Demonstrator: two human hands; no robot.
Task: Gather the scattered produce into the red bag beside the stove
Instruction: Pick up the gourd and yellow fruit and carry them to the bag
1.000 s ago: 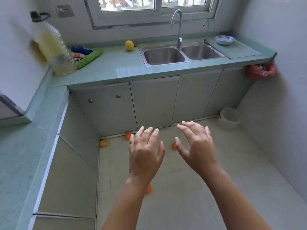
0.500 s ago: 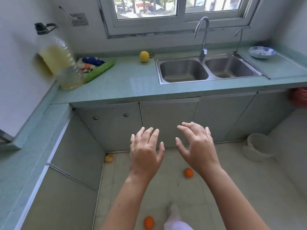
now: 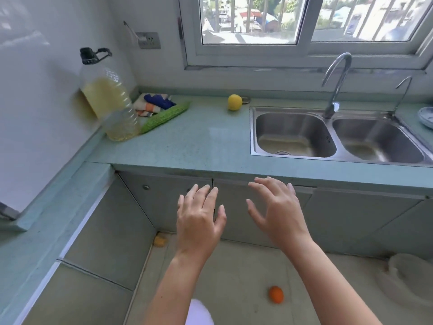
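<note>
Here, going from the left, I see an oil bottle (image 3: 110, 99) with a black cap standing on the green counter (image 3: 199, 139) against the wall, its image smeared. Just beside it lies a folded cloth (image 3: 153, 104), and a green gourd (image 3: 165, 117) rests in front of the cloth, its near end touching the bottle's base. Down on the floor, in the corner where the two cabinet runs meet, sits a yellowish fruit (image 3: 160, 240). My left hand (image 3: 199, 221) hangs in the air in front of the cabinet doors, palm down, fingers spread and holding nothing. Farther back on the counter a lemon (image 3: 234, 102) sits near the wall, just left of the sink (image 3: 253, 132). My right hand (image 3: 278, 212) floats beside the left one, apart from it, fingers loosely curled and splayed, also empty. Below it, on the floor between my forearms, lies an orange (image 3: 276, 294), well apart from the corner fruit. The sink has two basins, and a tap (image 3: 335, 83) rises behind them. At the far right a pale bucket (image 3: 412, 277) rests on the floor, and a dish (image 3: 427, 116) sits at the counter's edge. I cannot find the red bag in this view.
</note>
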